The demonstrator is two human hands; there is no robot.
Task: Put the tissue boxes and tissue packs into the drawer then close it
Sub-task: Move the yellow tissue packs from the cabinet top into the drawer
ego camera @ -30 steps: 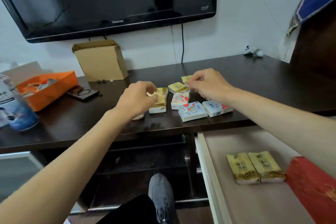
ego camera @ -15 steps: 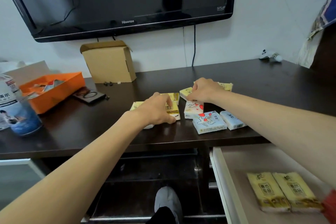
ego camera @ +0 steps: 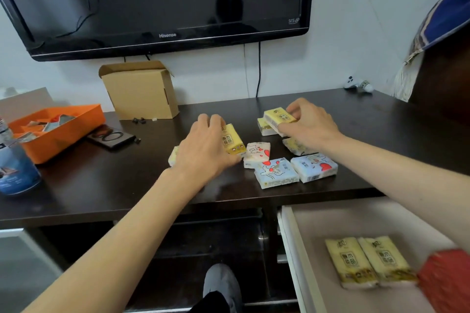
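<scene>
**Head view: both hands on yellow tissue packs above the open drawer**

Head view: the left hand (ego camera: 206,150) has its grip curled over a yellow tissue pack (ego camera: 232,140) lying on the dark desk (ego camera: 101,185); the pack bears printed Chinese characters too small to read surely. A pale pack edge (ego camera: 173,155) shows under the wrist side of that hand. The right hand (ego camera: 309,126) pinches a second yellow pack (ego camera: 278,117), held tilted just above another yellow pack (ego camera: 264,127) on the desk. Between and in front of the hands lie a white pack with red hearts (ego camera: 256,154) and two light blue packs with cat drawings (ego camera: 276,173) (ego camera: 314,168); a further patterned pack (ego camera: 296,147) sits under the right wrist.

The drawer (ego camera: 292,249) stands pulled out at lower right, holding two yellow packs side by side (ego camera: 348,263) (ego camera: 385,260), touching a red box (ego camera: 445,279) at the frame edge.

On the wall hangs a black television (ego camera: 162,5) marked "Hisense". A cardboard box (ego camera: 140,91) and an orange tray (ego camera: 58,129) stand at the left.
</scene>
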